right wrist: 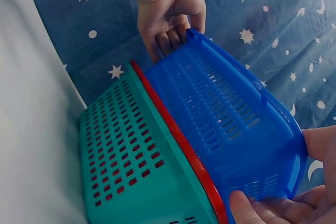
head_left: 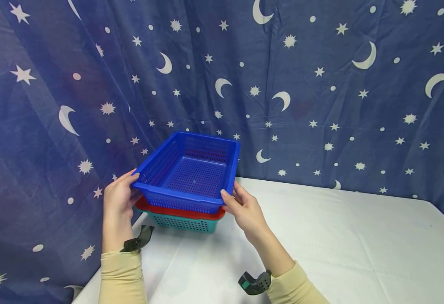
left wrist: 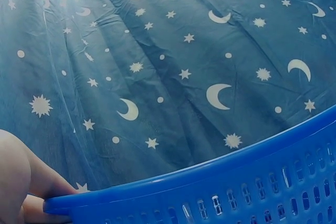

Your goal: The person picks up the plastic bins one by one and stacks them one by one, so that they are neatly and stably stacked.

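A blue plastic basket (head_left: 195, 175) with slotted walls sits tilted at the top of a stack, its inside bare. My left hand (head_left: 118, 196) grips its near left corner, thumb over the rim. At the near right corner my right hand (head_left: 246, 209) holds the same rim, thumb on top and fingers beneath. Under it shows the rim of a red basket (head_left: 183, 212), nested in a green basket (head_left: 185, 222) that stands on the table. In the right wrist view, the blue basket (right wrist: 220, 103) rises well above the red rim (right wrist: 181, 140); its lower part is hidden inside.
The white-covered table (head_left: 320, 236) stretches right of the stack and toward me. A dark blue curtain (head_left: 301, 105) with moons and stars hangs behind the table and along its left side, close to the baskets. Black straps (head_left: 256, 283) circle both wrists.
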The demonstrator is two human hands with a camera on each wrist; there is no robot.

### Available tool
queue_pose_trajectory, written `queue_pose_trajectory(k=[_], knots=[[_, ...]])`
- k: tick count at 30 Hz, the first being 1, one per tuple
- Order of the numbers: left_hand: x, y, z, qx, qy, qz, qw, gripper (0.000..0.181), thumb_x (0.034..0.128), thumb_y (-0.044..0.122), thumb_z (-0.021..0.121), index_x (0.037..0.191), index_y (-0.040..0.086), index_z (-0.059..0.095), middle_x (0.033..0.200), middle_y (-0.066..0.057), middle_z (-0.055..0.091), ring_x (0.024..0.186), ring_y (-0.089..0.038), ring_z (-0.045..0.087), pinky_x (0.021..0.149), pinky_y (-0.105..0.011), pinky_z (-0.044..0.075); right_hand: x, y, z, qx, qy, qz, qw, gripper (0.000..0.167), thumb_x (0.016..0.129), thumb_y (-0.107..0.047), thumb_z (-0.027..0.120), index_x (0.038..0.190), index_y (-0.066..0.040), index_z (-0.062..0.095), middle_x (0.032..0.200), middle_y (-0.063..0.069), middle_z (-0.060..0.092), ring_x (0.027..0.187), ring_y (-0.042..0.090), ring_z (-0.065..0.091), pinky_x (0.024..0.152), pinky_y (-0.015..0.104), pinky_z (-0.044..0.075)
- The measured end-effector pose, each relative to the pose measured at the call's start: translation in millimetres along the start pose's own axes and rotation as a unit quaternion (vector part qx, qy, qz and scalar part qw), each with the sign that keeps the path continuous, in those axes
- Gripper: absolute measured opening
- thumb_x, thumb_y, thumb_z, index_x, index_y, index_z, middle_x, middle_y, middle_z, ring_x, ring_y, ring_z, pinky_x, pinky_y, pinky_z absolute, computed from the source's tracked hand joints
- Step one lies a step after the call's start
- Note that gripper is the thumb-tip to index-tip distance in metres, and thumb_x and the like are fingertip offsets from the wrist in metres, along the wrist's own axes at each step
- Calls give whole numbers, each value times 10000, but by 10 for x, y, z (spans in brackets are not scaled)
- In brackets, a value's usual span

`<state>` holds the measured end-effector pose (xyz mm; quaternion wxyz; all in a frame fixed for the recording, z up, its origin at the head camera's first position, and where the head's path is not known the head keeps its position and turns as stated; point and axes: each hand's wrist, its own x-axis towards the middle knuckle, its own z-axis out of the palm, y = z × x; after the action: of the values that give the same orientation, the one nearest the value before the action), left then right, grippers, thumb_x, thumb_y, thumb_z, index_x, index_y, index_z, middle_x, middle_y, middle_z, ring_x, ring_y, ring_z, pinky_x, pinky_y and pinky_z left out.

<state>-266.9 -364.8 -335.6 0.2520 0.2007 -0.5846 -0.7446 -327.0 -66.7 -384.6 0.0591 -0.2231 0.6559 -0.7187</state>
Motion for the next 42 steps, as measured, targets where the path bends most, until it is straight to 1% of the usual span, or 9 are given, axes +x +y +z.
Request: queue_pose_trajectory(k=[4, 9, 13, 19, 28, 30, 36, 39, 42], knots=[[8, -11, -4, 129, -11, 29, 9999, 486, 1056, 205, 555, 1507, 33, 500, 1517, -179, 494, 1315, -276, 560, 1137, -465, 385, -14, -5, 13, -61, 19, 63, 10000, 728, 1005, -363, 679, 1588, -60, 366, 1469, 123, 559, 1290, 366, 582, 983, 422, 521], [29, -26, -13, 283, -48, 10, 9996, 485, 1060, 196, 548, 1510, 26, 490, 1536, -180, 471, 1352, -310, 522, 1135, -462, 382, -21, -7, 21, -127, 20, 95, 9999, 699, 1019, -339, 662, 1587, -59, 367, 1469, 117, 561, 1293, 344, 584, 1002, 432, 506], [47, -34, -21, 406, -111, -3, 9991, 485, 1062, 189, 539, 1512, 18, 483, 1556, -184, 444, 1370, -323, 498, 1138, -461, 373, -16, 3, 19, -199, 47, 99, 9997, 682, 1021, -327, 661, 1582, -62, 379, 1450, 113, 578, 1303, 335, 577, 1042, 457, 473], [61, -51, -28, 546, -207, -13, 9983, 484, 1065, 182, 534, 1513, 10, 477, 1562, -182, 432, 1379, -322, 487, 1143, -441, 367, -14, 26, 12, -382, 122, 47, 9992, 716, 996, -386, 685, 1572, -67, 404, 1440, 106, 589, 1310, 287, 574, 1092, 507, 412], [69, -88, -22, 1098, -107, 42, 9939, 470, 1063, 186, 524, 1489, -14, 503, 1522, -212, 471, 1374, -324, 470, 1166, -442, 342, -12, 38, 15, -670, 190, 91, 9975, 736, 996, -423, 674, 1579, -71, 394, 1477, 127, 555, 1347, 296, 540, 1100, 532, 393], [75, -101, -24, 1218, -75, 60, 9925, 465, 1063, 186, 522, 1483, -16, 510, 1516, -220, 477, 1379, -328, 460, 1173, -457, 329, -5, 49, 11, -744, 217, 132, 9969, 730, 994, -424, 676, 1580, -88, 400, 1476, 128, 557, 1357, 295, 529, 1102, 551, 388], [102, -145, -42, 1349, -73, 86, 9908, 460, 1063, 177, 516, 1476, -26, 514, 1513, -242, 471, 1401, -357, 427, 1183, -490, 299, -5, 96, 6, -1092, 288, 176, 9934, 732, 981, -465, 677, 1580, -134, 418, 1456, 119, 576, 1419, 327, 438, 1080, 671, 357], [107, -161, -56, 1562, -119, 85, 9876, 459, 1069, 179, 498, 1482, -23, 508, 1529, -256, 445, 1427, -393, 384, 1190, -536, 265, -5, 112, 5, -1160, 301, 171, 9926, 729, 978, -460, 680, 1580, -141, 420, 1471, 109, 562, 1414, 329, 441, 1077, 662, 371], [108, -164, -70, 2080, -257, 132, 9777, 472, 1076, 175, 466, 1503, -26, 473, 1552, -278, 402, 1445, -439, 341, 1183, -596, 235, -1, 123, 5, -1213, 332, 185, 9919, 724, 975, -446, 689, 1578, -145, 424, 1492, 94, 543, 1390, 327, 470, 1068, 633, 404]])
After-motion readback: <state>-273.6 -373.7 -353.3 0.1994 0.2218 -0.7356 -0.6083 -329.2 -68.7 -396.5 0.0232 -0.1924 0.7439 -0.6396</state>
